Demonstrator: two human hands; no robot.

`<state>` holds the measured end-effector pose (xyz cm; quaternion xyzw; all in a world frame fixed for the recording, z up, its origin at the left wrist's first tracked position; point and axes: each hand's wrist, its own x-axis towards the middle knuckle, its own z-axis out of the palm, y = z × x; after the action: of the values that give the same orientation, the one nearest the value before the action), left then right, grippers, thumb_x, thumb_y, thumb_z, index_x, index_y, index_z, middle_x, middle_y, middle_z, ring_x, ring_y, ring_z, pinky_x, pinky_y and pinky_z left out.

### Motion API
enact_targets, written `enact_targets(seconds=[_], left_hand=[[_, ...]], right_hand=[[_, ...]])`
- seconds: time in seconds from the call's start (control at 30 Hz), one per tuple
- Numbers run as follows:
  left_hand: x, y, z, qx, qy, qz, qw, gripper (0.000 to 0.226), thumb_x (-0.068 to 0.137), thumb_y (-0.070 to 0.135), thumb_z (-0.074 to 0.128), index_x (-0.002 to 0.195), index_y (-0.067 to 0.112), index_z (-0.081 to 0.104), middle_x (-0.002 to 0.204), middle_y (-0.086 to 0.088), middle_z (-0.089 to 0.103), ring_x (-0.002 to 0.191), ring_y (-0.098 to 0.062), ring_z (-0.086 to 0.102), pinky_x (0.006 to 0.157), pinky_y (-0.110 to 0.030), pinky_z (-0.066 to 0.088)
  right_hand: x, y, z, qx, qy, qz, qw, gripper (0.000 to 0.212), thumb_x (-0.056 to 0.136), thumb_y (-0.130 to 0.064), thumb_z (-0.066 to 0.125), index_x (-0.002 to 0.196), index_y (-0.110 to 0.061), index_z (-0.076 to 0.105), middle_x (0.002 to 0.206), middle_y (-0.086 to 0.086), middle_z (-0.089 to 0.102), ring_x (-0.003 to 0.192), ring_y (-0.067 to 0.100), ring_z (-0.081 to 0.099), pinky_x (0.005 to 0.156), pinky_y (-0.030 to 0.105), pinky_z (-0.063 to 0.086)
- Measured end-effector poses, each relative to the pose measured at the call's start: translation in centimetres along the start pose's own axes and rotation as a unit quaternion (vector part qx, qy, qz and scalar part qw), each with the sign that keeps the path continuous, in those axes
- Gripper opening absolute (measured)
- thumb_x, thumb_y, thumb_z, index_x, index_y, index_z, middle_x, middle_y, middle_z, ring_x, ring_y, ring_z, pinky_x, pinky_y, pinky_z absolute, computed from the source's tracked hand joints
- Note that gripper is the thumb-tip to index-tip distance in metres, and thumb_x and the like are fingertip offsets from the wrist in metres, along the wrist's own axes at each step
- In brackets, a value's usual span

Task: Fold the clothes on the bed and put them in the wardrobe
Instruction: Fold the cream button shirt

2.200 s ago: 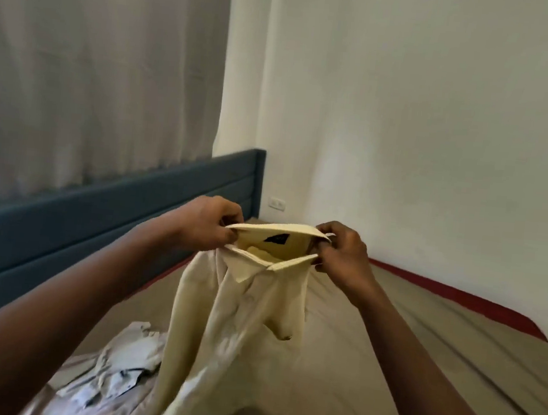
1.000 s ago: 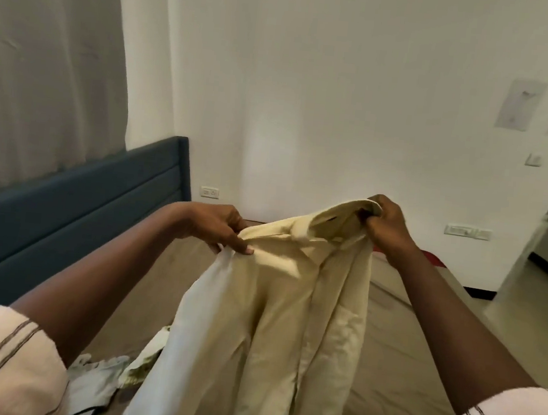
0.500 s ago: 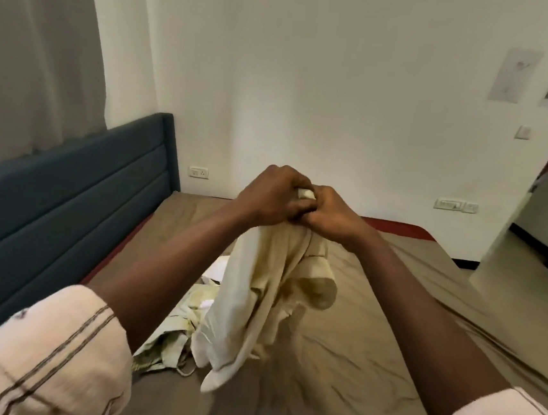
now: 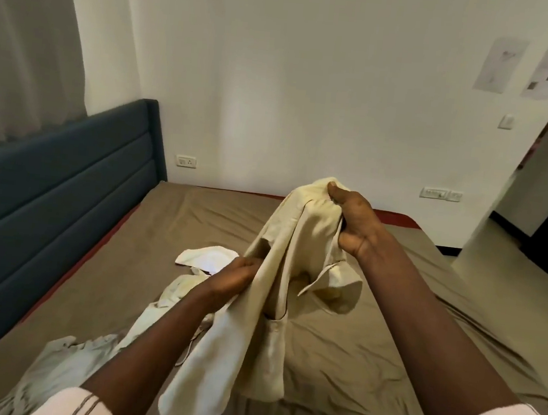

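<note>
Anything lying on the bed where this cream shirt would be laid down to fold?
Yes, partly: a heap of pale clothes lies on the bed just left of the shirt, under the left hand. Right of the shirt, the bed shows only wrinkles.

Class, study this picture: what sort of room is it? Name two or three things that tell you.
Most likely a bedroom: a wide bed with a brown sheet, a padded blue headboard, a curtain above it, and loose clothes on the sheet.
</note>
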<state>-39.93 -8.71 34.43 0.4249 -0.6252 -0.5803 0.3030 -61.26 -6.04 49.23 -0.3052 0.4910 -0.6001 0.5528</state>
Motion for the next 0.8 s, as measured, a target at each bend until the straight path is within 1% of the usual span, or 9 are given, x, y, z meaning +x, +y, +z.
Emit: enact_targets(seconds=[0.07, 0.17, 0.23, 0.3, 0.33, 0.4, 0.5, 0.63, 0.8], left_hand=[[0.1, 1.1, 1.2, -0.101, -0.033, -0.008, 0.994, 0.021, 0.096, 0.018, 0.065, 0.108, 0.008, 0.079, 0.109, -0.015, 0.077, 0.096, -0.023, 0.069, 0.088, -0.037, 0.056], [0.7, 2.4, 2.3, -0.199, 0.069, 0.026, 0.977, 0.020, 0.104, 0.023, 0.060, 0.096, 0.011, 0.074, 0.091, -0.004, 0.077, 0.084, -0.018, 0.065, 0.075, -0.030, 0.054], [1.5, 3.2, 1.8, -0.116, 0.162, 0.107, 0.974, 0.030, 0.103, 0.035, 0.062, 0.081, 0.016, 0.070, 0.077, 0.004, 0.066, 0.075, -0.012, 0.056, 0.071, -0.033, 0.046], [2.0, 4.4, 1.3, 0.011, 0.179, 0.203, 0.963, 0.043, 0.100, 0.047, 0.060, 0.076, 0.011, 0.061, 0.069, 0.006, 0.048, 0.067, -0.010, 0.043, 0.065, -0.034, 0.037], [2.1, 5.4, 1.4, 0.064, 0.158, 0.238, 0.956, 0.046, 0.099, 0.049, 0.059, 0.077, 0.008, 0.060, 0.068, 0.006, 0.046, 0.066, -0.010, 0.041, 0.063, -0.034, 0.035], [1.9, 8.3, 2.7, 0.165, 0.073, 0.284, 0.942, 0.037, 0.101, 0.040, 0.062, 0.078, 0.011, 0.065, 0.066, 0.009, 0.049, 0.064, -0.006, 0.045, 0.062, -0.031, 0.037], [1.8, 11.7, 4.7, 0.263, -0.034, 0.302, 0.916, 0.020, 0.100, 0.021, 0.068, 0.083, 0.014, 0.074, 0.065, 0.011, 0.062, 0.062, -0.001, 0.053, 0.061, -0.021, 0.041], [1.5, 13.5, 4.7, 0.260, -0.092, 0.280, 0.920, 0.004, 0.097, 0.012, 0.070, 0.101, 0.013, 0.072, 0.089, -0.002, 0.077, 0.081, -0.009, 0.068, 0.074, -0.028, 0.053], [1.3, 12.0, 3.7, 0.448, -0.046, 0.232, 0.862, 0.019, 0.090, 0.016, 0.075, 0.103, 0.023, 0.063, 0.092, 0.011, 0.065, 0.076, -0.001, 0.059, 0.066, -0.014, 0.044]], right_hand=[[-0.5, -0.3, -1.0, 0.033, -0.020, -0.002, 0.999, 0.021, 0.105, -0.022, 0.058, 0.104, -0.004, 0.068, 0.091, 0.013, 0.076, 0.090, 0.025, 0.072, 0.098, 0.042, 0.054], [-0.7, -0.9, -3.9, 0.041, 0.025, -0.044, 0.998, 0.019, 0.104, -0.020, 0.058, 0.107, -0.004, 0.067, 0.100, 0.016, 0.074, 0.095, 0.029, 0.071, 0.092, 0.042, 0.056], [-0.8, -1.0, -6.6, -0.137, 0.149, -0.114, 0.973, 0.012, 0.101, -0.015, 0.057, 0.107, -0.008, 0.065, 0.107, 0.013, 0.071, 0.098, 0.028, 0.065, 0.084, 0.035, 0.052], [-1.2, -0.1, -8.8, -0.362, 0.247, -0.187, 0.879, 0.024, 0.093, -0.015, 0.062, 0.116, -0.022, 0.063, 0.120, 0.003, 0.067, 0.108, 0.019, 0.062, 0.087, 0.031, 0.047], [-1.3, 0.5, -9.3, -0.410, 0.232, -0.233, 0.851, 0.038, 0.089, -0.013, 0.066, 0.124, -0.026, 0.060, 0.128, -0.003, 0.063, 0.114, 0.013, 0.059, 0.093, 0.031, 0.048], [-1.8, 1.5, -9.1, -0.390, 0.067, -0.282, 0.874, 0.056, 0.087, -0.006, 0.075, 0.136, -0.024, 0.057, 0.136, -0.006, 0.062, 0.122, 0.002, 0.058, 0.104, 0.028, 0.050], [-2.8, 2.0, -7.0, -0.373, -0.180, -0.208, 0.886, 0.059, 0.089, -0.004, 0.078, 0.141, -0.018, 0.056, 0.129, 0.000, 0.070, 0.122, 0.008, 0.064, 0.102, 0.024, 0.053], [-2.6, 1.1, -7.2, -0.387, -0.204, -0.189, 0.879, 0.038, 0.086, -0.013, 0.083, 0.122, -0.014, 0.070, 0.108, 0.006, 0.077, 0.101, 0.015, 0.072, 0.086, 0.034, 0.057], [-2.0, 1.3, -8.5, -0.499, -0.153, -0.265, 0.811, 0.013, 0.084, -0.028, 0.085, 0.084, -0.018, 0.077, 0.072, -0.005, 0.070, 0.065, 0.011, 0.064, 0.062, 0.037, 0.047]])
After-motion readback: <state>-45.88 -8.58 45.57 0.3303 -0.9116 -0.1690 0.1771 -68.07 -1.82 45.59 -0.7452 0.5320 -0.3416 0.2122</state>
